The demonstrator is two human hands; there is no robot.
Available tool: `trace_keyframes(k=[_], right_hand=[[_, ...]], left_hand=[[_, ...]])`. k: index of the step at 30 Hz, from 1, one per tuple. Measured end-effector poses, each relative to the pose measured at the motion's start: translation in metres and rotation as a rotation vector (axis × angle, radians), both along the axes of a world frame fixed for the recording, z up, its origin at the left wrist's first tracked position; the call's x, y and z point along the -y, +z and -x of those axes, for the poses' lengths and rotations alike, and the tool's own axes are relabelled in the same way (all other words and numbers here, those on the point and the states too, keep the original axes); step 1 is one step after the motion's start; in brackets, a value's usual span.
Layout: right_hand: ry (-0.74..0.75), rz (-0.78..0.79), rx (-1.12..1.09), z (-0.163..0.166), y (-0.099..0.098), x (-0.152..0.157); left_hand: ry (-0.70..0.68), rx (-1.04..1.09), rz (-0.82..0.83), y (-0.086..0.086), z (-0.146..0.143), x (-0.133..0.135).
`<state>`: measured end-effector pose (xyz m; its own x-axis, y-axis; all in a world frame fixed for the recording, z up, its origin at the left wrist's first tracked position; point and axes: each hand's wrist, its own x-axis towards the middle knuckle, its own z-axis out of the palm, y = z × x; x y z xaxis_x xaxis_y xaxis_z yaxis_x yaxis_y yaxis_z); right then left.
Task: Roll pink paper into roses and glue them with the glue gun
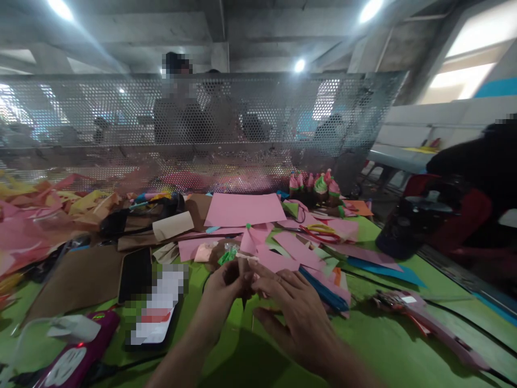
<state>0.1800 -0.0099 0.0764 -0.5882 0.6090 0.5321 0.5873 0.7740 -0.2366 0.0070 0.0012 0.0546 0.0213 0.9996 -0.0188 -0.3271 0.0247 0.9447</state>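
Note:
Just in front of me, my left hand (pixel 221 288) pinches a small brown paper cone (pixel 243 267) between thumb and fingers, its point downward. A pale pink-white edging runs round its top. My right hand (pixel 297 307) reaches in from the right with its fingertips against the piece, its thumb held apart below. Part of the cone is hidden by my fingers. Directly behind it rises a pink paper cone (pixel 249 242) with a green tip; whether the two are joined, I cannot tell. Crinkled green wrap (pixel 228 254) lies beside my left fingers.
Pink paper sheets (pixel 244 209), red-yellow scissors (pixel 321 233) and finished cone pieces (pixel 321 186) lie behind my hands. A pink corded tool (pixel 440 328) rests right. Phones (pixel 135 275) and a purple power strip (pixel 76 350) are left. A perforated metal screen (pixel 258 124) stands behind; people are beyond.

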Motion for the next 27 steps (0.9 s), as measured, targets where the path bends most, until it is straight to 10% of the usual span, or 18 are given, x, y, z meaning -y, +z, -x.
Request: trace_keyframes(k=[27], right_hand=[[-0.017,0.028,0.04,-0.0007,0.001,0.0008]], left_hand=[[-0.159,0.221,0.079,-0.0044,-0.0005,0.0034]])
